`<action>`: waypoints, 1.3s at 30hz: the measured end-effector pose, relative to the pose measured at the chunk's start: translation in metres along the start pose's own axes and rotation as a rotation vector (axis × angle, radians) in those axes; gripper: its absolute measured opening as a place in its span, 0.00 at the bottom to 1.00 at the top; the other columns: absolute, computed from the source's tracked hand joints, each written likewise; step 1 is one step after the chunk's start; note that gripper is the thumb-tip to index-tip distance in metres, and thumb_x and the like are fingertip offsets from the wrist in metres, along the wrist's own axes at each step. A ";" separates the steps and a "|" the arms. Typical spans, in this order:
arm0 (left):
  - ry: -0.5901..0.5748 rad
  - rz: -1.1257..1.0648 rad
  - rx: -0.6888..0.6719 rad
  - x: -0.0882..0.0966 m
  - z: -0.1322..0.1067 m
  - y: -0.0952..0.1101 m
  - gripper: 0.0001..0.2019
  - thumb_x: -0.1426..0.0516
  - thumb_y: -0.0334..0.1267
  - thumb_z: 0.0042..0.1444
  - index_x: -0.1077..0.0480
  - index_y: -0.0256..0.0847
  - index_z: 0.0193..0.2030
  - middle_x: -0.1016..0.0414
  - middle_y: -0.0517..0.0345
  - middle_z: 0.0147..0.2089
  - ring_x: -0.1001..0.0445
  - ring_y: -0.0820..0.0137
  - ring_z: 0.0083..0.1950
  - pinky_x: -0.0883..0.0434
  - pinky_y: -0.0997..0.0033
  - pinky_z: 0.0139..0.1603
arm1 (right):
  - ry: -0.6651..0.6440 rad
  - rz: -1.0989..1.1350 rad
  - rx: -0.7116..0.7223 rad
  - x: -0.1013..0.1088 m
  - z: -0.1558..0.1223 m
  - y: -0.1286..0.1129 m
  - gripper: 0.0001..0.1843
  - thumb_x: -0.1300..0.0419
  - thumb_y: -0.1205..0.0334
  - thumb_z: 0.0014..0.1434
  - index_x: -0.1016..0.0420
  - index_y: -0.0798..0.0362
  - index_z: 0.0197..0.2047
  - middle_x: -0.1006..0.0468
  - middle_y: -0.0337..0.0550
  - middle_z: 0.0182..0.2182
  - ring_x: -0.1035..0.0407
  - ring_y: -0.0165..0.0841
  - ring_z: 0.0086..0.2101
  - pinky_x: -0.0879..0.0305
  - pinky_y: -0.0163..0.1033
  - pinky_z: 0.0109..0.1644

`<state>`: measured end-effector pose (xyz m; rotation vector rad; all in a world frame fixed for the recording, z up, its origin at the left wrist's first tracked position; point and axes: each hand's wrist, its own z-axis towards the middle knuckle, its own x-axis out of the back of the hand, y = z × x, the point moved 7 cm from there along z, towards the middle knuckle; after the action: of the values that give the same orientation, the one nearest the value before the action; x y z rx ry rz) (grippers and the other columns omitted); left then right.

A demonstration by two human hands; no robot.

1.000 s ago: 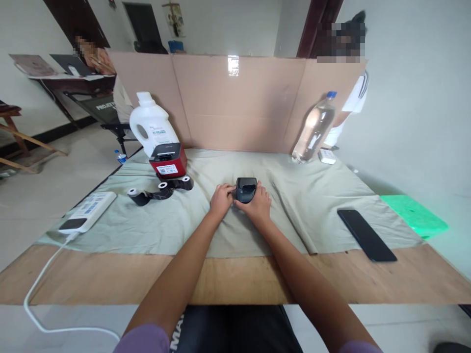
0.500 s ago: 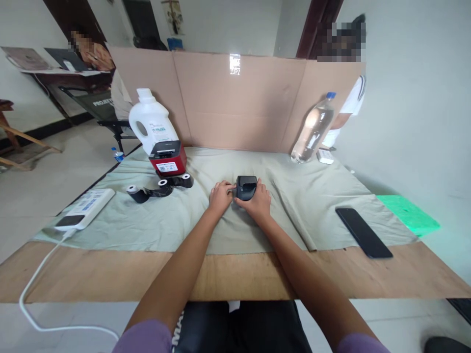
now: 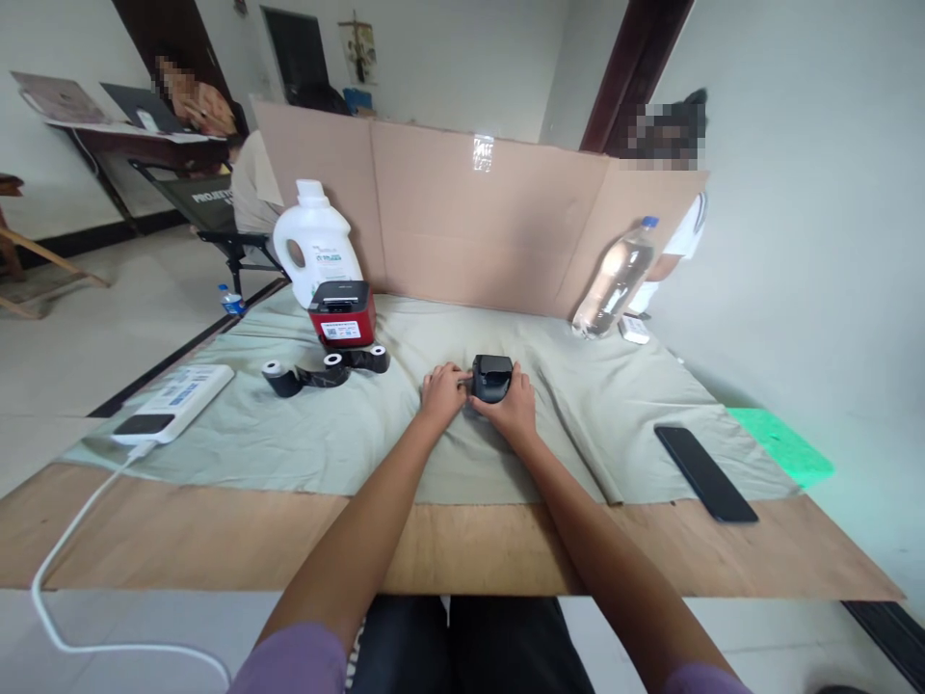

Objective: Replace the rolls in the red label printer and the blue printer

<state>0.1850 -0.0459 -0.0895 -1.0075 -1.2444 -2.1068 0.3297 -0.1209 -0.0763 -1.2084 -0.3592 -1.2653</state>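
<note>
A small black device (image 3: 492, 375) sits on the grey-green cloth (image 3: 361, 424) in the middle of the table. My right hand (image 3: 515, 409) is wrapped round its near right side. My left hand (image 3: 442, 391) is curled against its left side, fingertips touching it. To the left lie black paper rolls (image 3: 327, 371) in front of a red and black printer (image 3: 342, 313).
A white jug (image 3: 316, 245) stands behind the printer. A clear water bottle (image 3: 616, 280) leans at the back right. A black phone (image 3: 704, 472) lies on the right, a white power strip (image 3: 173, 402) with cable on the left. A cardboard screen (image 3: 477, 222) stands behind. Two people are beyond it.
My head has tipped up and turned a little, so the scene sits lower and smaller. Both hands stay on the black device, which has hardly moved.
</note>
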 end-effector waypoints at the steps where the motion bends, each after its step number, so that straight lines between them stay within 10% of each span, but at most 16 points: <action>1: -0.001 -0.013 0.004 0.000 0.000 -0.001 0.17 0.44 0.28 0.58 0.21 0.50 0.49 0.24 0.53 0.53 0.30 0.59 0.57 0.35 0.57 0.59 | 0.001 0.002 0.002 0.000 0.000 0.000 0.63 0.32 0.38 0.44 0.51 0.66 0.71 0.31 0.64 0.56 0.36 0.54 0.53 0.39 0.52 0.59; 39: -0.112 -0.265 -0.072 -0.022 0.015 -0.002 0.33 0.54 0.29 0.60 0.47 0.39 0.75 0.32 0.48 0.67 0.35 0.58 0.66 0.40 0.54 0.69 | 0.042 0.093 0.022 -0.006 0.001 0.005 0.68 0.32 0.40 0.40 0.57 0.67 0.73 0.30 0.64 0.55 0.35 0.56 0.53 0.38 0.57 0.58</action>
<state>0.2025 -0.0312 -0.1034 -1.0528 -1.4338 -2.3376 0.3321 -0.1179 -0.0826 -1.1652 -0.2818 -1.2015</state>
